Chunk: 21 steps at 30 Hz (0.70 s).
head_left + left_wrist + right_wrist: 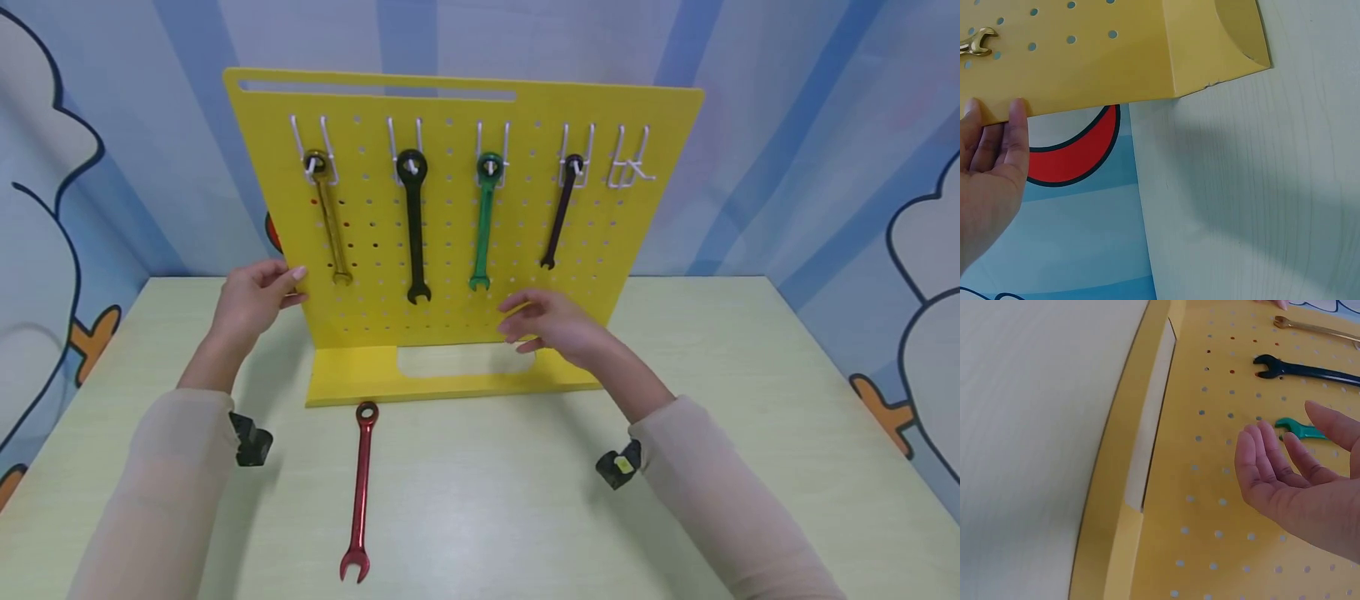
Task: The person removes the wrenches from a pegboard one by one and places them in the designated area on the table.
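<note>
A yellow pegboard [450, 317] stands upright on the table. At its left edge my left hand [253, 300] grips the board, fingertips on the edge in the left wrist view too. From white hooks hang a gold wrench [333, 225], a black wrench [415, 225], a green wrench [484, 225] and a smaller dark wrench [561, 217]. My right hand [551, 325] holds nothing; its fingers are loosely bent in front of the board, below the green and small dark wrenches. A red wrench [361, 492] lies on the table before the board's base, ring end towards it.
At the board's upper right a white hook [630, 158] carries no wrench. The pegboard's base [352, 375] has a long cut-out. Pale wood-grain table [465, 483] lies in front, and a blue cartoon-print backdrop [480, 42] hangs behind.
</note>
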{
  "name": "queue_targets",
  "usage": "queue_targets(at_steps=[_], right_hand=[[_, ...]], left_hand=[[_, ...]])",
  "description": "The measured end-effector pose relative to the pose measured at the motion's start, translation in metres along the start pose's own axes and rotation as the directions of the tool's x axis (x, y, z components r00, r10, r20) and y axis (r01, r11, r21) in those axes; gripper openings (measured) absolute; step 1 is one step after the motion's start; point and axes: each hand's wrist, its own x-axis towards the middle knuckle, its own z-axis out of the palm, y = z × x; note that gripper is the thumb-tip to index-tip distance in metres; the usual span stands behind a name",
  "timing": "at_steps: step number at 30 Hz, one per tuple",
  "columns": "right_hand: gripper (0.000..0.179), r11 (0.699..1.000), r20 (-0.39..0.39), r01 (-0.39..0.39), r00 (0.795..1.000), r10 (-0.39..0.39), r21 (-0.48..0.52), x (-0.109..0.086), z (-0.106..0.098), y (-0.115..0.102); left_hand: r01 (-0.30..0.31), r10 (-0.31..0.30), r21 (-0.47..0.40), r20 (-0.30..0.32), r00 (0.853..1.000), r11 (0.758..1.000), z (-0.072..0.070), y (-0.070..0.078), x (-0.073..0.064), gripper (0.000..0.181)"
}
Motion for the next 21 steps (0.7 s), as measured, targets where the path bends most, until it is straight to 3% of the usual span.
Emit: queue_targets(at_steps=[21], right_hand=[[0.034, 0.999, -0.122, 0.034, 0.992, -0.03, 0.035, -0.013, -0.049, -0.026]], left_hand=[[-0.006, 0.007, -0.019, 0.015, 1.0, 1.0, -0.001, 0.0, 0.0, 0.04]])
